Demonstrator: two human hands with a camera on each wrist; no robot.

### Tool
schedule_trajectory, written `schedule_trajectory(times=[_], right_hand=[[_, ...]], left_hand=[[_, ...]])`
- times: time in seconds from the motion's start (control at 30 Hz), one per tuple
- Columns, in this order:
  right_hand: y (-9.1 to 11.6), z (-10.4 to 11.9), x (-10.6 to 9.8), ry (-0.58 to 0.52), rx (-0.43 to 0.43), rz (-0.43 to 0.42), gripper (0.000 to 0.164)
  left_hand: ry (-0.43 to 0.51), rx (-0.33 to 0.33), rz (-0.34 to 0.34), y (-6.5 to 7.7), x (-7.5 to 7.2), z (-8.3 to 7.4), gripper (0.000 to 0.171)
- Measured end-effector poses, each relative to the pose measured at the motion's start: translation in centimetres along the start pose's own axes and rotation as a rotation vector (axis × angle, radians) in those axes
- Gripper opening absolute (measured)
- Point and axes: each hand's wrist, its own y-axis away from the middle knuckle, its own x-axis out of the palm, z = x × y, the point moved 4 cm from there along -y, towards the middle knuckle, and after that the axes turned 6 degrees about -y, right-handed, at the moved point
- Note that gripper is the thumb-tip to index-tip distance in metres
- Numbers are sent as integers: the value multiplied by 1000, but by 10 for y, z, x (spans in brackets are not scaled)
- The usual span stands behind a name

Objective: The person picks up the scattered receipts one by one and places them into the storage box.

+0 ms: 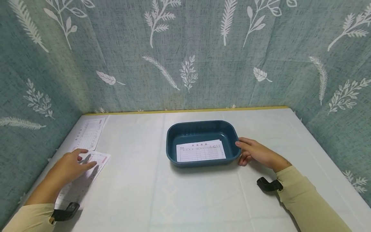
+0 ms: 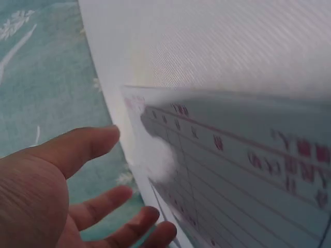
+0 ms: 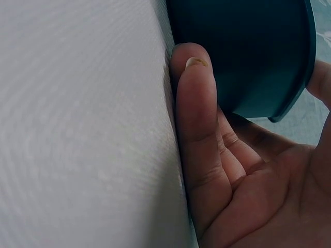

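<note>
On the right, my right hand (image 1: 258,153) holds the end of a dark teal plastic tray (image 1: 200,164). In the right wrist view, the thumb (image 3: 321,82) is at the tray's rim and curled fingers (image 3: 199,108) lie against its outer wall, low by the tabletop. A white printed form (image 1: 201,151) lies flat inside the tray. At the far left, my left hand (image 1: 68,167) hovers over white slips with reddish print (image 1: 99,158), thumb and fingers spread apart. The left wrist view shows a gap between this hand and the printed slip (image 2: 243,160), with nothing held.
Another reddish printed sheet (image 1: 90,129) lies farther back along the table's left edge. White cloth covers the table (image 1: 139,180). Teal leaf-patterned fabric (image 1: 185,64) rises at the back and both sides, with a yellow strip (image 1: 139,111) along the back edge.
</note>
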Motion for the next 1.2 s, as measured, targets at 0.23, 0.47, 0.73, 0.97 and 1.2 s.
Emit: schedule_trajectory(times=[0.23, 0.47, 0.73, 0.97, 1.2], right_hand=[[-1, -2, -1, -2, -10, -2, 80], [-1, -1, 0, -1, 0, 1, 80], [-1, -2, -1, -1, 8, -1, 80], [-1, 0, -2, -1, -4, -7, 79], [-1, -1, -2, 1, -5, 1, 79]], left_hand=[[4, -11, 27, 0, 6, 11, 84], [21, 2, 40, 4, 6, 22, 81], [13, 6, 47, 7, 6, 25, 78], [21, -2, 60, 7, 7, 24, 79], [28, -23, 74, 8, 10, 29, 81]])
